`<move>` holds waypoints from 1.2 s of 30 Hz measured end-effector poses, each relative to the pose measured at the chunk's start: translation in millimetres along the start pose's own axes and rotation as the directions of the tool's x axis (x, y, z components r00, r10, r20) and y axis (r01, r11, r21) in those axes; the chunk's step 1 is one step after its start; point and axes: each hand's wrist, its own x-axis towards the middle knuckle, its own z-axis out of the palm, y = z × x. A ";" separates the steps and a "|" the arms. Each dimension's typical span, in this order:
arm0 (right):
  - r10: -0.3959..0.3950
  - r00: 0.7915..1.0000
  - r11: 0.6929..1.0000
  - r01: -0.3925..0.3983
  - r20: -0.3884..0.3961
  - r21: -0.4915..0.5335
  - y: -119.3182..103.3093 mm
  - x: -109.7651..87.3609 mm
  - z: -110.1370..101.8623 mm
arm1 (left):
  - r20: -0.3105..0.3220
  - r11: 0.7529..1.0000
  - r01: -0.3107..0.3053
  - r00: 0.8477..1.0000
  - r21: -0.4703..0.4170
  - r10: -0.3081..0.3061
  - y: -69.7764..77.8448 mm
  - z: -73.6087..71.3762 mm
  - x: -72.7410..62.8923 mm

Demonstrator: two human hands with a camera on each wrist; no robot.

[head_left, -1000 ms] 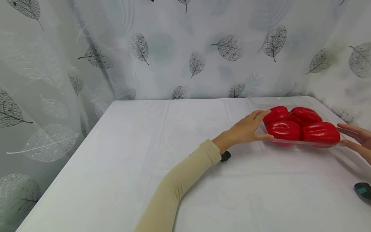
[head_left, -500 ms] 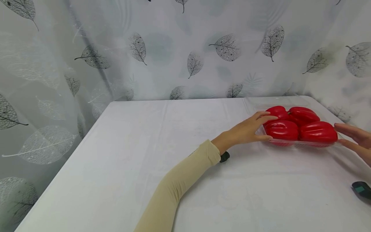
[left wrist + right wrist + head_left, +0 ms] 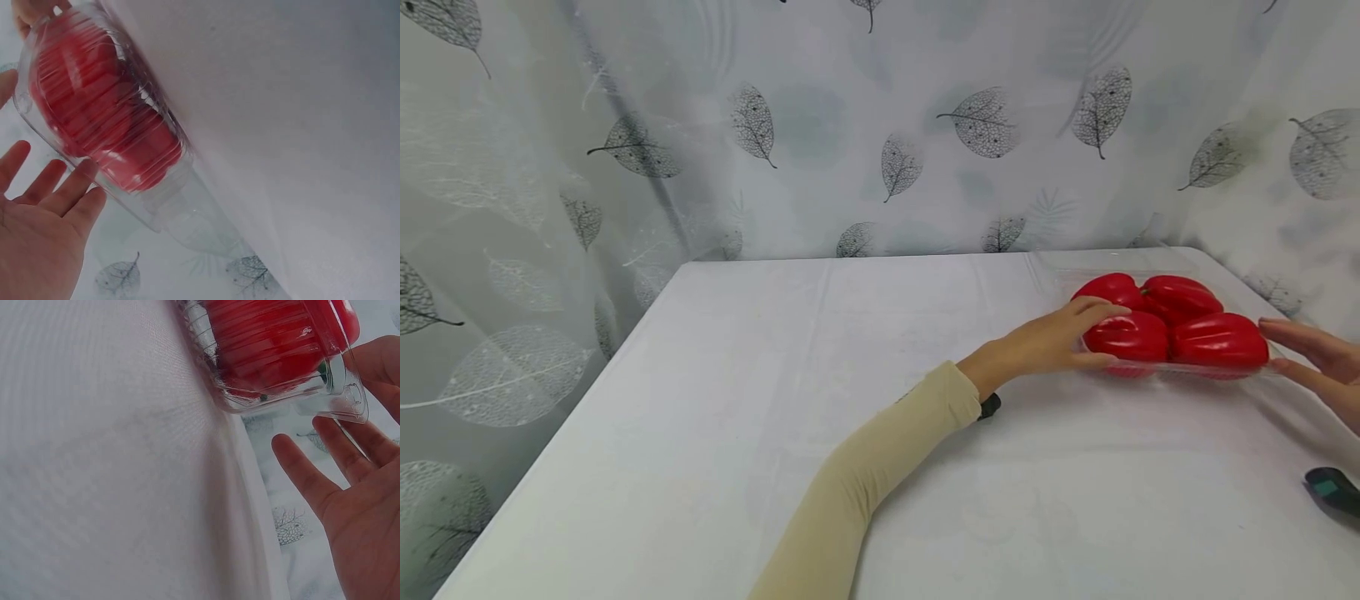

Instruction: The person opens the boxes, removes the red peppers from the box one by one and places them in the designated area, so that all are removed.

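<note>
A clear plastic clamshell box (image 3: 1180, 367) holding several red bell peppers (image 3: 1220, 340) stands at the table's back right. Its lid (image 3: 194, 215) appears folded back behind it. My left hand (image 3: 1052, 337) is at the box's left end, fingers reaching over the rim and thumb near the front corner. In the left wrist view its fingers are spread and mostly straight beside the rim. At the other end, my right hand (image 3: 1318, 362) has its fingers extended beside the rim. The right wrist view shows those fingers (image 3: 306, 472) apart, some near the box edge; contact is hard to tell.
A white cloth covers the table (image 3: 760, 433). Behind and to the left hangs a leaf-patterned curtain (image 3: 820, 150). A dark device (image 3: 1333, 490) shows below my right hand, and another dark piece (image 3: 990, 407) sits under my left wrist.
My left hand has shifted slightly right, its fingers reaching further over the peppers. The view has turned a little to the right. My right hand keeps nearly the same place beside the box.
</note>
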 end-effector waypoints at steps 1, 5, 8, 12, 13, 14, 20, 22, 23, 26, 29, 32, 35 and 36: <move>0.002 1.000 1.000 -0.002 -0.002 0.001 -0.1 0.0 0.1 | 0.004 1.000 0.008 1.000 0.006 -0.008 0.8 0.1 0.5; -0.002 1.000 1.000 0.002 -0.007 0.001 -0.9 0.6 0.3 | 0.014 0.998 0.036 0.999 0.047 -0.037 3.8 -0.2 1.1; -0.008 1.000 1.000 0.008 -0.010 0.003 -1.6 0.9 0.3 | 0.016 0.995 0.051 0.998 0.080 -0.053 5.8 -0.4 1.2; -0.003 1.000 1.000 0.003 -0.012 0.007 -1.6 0.6 0.3 | 0.007 0.989 0.075 0.997 0.126 -0.076 7.5 -0.2 2.3; 0.000 1.000 1.000 0.000 -0.011 0.008 -1.4 0.6 0.4 | 0.003 0.987 0.078 0.997 0.142 -0.080 7.8 0.0 2.8; 0.005 1.000 1.000 -0.005 -0.009 0.009 -1.2 0.5 0.5 | 0.000 0.984 0.083 0.996 0.154 -0.084 8.0 0.1 3.4; 0.045 0.999 0.999 -0.045 0.011 0.016 -0.2 -0.1 1.0 | -0.016 0.968 0.109 0.994 0.224 -0.108 8.3 2.1 8.3; 0.051 0.999 0.999 -0.051 0.013 0.015 -0.3 -0.6 1.1 | -0.019 0.963 0.120 0.993 0.242 -0.118 8.7 2.7 10.1; 0.050 0.999 0.999 -0.050 0.013 0.011 -0.4 -0.9 1.2 | -0.021 0.960 0.125 0.992 0.249 -0.124 9.0 3.1 10.8; 0.057 0.998 0.998 -0.057 0.013 0.007 -1.3 -1.5 1.3 | -0.020 0.951 0.150 0.989 0.270 -0.150 10.5 3.4 12.6; 0.063 0.998 0.998 -0.063 0.018 0.000 -2.3 -2.0 1.2 | -0.024 0.942 0.160 0.987 0.294 -0.160 11.8 3.9 13.8; 0.063 0.998 0.998 -0.063 0.023 -0.001 -2.9 -2.6 0.6 | -0.026 0.938 0.167 0.986 0.305 -0.167 12.8 4.2 14.6; 0.061 0.998 0.998 -0.061 0.025 -0.004 -2.4 -3.3 -0.1 | -0.027 0.934 0.174 0.984 0.311 -0.175 13.6 4.8 16.0; 0.060 0.998 0.998 -0.060 0.024 -0.004 -2.0 -3.6 -0.3 | -0.027 0.934 0.177 0.984 0.311 -0.177 13.5 5.0 16.7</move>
